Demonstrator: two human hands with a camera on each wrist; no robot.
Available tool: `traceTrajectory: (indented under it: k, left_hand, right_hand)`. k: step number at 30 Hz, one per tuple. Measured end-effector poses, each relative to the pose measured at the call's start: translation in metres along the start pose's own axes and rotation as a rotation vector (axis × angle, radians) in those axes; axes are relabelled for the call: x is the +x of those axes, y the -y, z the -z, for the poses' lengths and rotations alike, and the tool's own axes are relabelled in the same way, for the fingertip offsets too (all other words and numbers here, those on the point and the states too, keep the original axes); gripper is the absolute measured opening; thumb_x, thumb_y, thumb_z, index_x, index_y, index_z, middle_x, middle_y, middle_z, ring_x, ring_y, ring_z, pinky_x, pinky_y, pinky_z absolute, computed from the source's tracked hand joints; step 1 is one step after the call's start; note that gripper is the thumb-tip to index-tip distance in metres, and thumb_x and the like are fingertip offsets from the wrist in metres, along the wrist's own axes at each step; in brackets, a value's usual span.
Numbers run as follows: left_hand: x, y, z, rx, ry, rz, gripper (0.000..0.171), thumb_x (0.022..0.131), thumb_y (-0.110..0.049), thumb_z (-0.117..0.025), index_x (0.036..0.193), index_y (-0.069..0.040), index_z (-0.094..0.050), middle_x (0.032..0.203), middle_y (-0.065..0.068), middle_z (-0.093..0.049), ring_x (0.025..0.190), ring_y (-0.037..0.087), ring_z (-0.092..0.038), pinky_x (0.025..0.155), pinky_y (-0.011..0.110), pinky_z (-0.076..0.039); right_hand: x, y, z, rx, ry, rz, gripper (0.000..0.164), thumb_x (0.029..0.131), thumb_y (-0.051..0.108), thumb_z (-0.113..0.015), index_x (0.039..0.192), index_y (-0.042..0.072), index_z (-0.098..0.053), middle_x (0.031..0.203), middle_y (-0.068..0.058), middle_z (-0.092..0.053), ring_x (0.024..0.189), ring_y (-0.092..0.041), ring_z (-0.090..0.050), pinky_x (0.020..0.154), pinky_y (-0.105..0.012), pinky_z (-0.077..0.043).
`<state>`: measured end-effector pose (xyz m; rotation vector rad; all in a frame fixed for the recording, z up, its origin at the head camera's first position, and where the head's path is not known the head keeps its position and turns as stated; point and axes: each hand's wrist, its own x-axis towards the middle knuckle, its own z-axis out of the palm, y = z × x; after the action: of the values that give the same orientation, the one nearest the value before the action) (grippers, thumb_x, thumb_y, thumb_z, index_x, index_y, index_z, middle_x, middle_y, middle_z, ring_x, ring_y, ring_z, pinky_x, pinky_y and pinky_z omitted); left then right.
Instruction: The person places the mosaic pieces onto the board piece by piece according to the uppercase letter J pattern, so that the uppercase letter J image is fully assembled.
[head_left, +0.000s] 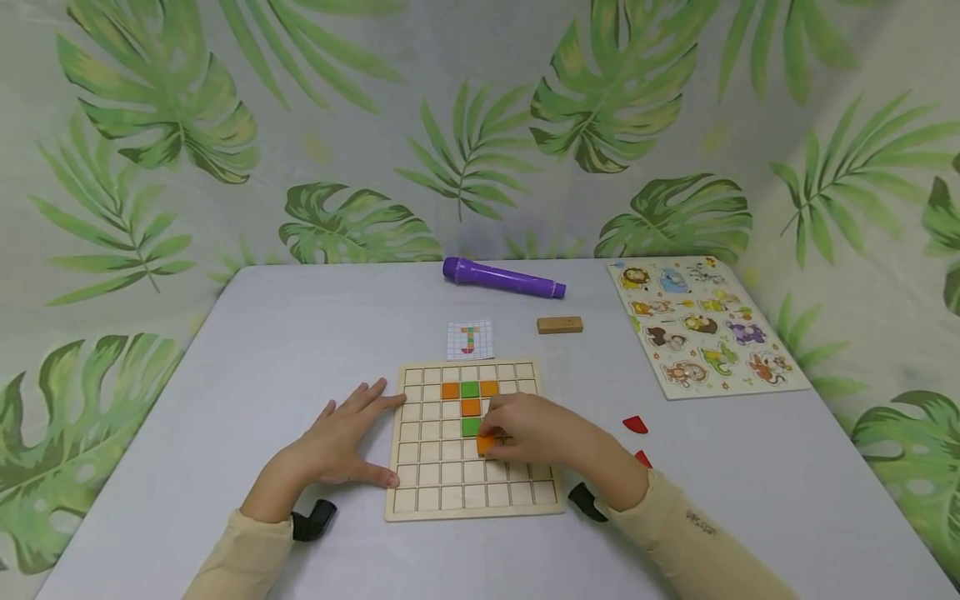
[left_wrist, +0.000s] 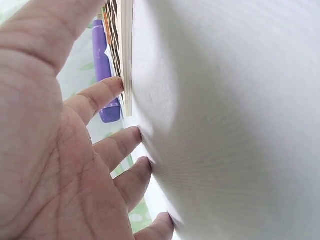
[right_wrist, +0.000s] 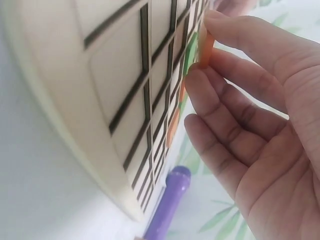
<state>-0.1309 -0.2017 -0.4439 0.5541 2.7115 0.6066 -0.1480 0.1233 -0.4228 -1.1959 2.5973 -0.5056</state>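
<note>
My right hand (head_left: 532,429) pinches an orange square tile (head_left: 485,444) between thumb and fingers, over the wooden grid board (head_left: 438,500). In the right wrist view this orange tile (right_wrist: 206,50) stands on edge at the fingertips. Just above it in the same column lie a green tile (head_left: 471,427) and an orange tile (head_left: 470,407). A row of orange, green (head_left: 469,389) and orange tiles tops them. My left hand (head_left: 337,442) is spread beside the board, thumb and index fingertip at its left edge. Behind the board lies a pattern card (head_left: 470,340) with a J-like coloured shape.
Two red curved pieces (head_left: 635,425) lie right of the board, one partly behind the right forearm. A purple microphone-shaped object (head_left: 502,277) and a small wooden block (head_left: 559,325) lie farther back. An animal puzzle board (head_left: 750,388) is at the right. Black wrist devices (head_left: 315,521) show at both wrists.
</note>
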Motion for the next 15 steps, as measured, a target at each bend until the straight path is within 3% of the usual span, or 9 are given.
traceTrajectory:
  k: [6,15]
  left_hand:
    - [-0.0009,-0.0004,0.0000,-0.002,-0.004,-0.002,0.118,0.068,-0.061,-0.097,0.166,-0.025,-0.040,0.179,0.019,-0.021,0.165,0.050,-0.017,0.124,0.083,-0.015]
    - [0.0007,0.0031,-0.0013,0.009,-0.003,0.006,0.119,0.068,-0.061,-0.097,0.166,-0.025,-0.040,0.180,0.018,-0.020,0.166,0.049,-0.016,0.124,0.083,-0.015]
  right_hand:
    - [0.0057,0.0052,-0.0029,-0.011,0.006,0.001,0.018,0.097,0.023,-0.082,0.108,0.010,-0.083,0.095,0.001,-0.071,0.080,-0.006,-0.052,0.074,-0.018,-0.050]
    - [0.0108,0.0086,-0.0040,-0.016,0.025,-0.005,0.018,0.096,0.020,-0.082,0.110,0.008,-0.083,0.098,-0.001,-0.073,0.081,-0.007,-0.055,0.078,-0.019,-0.054]
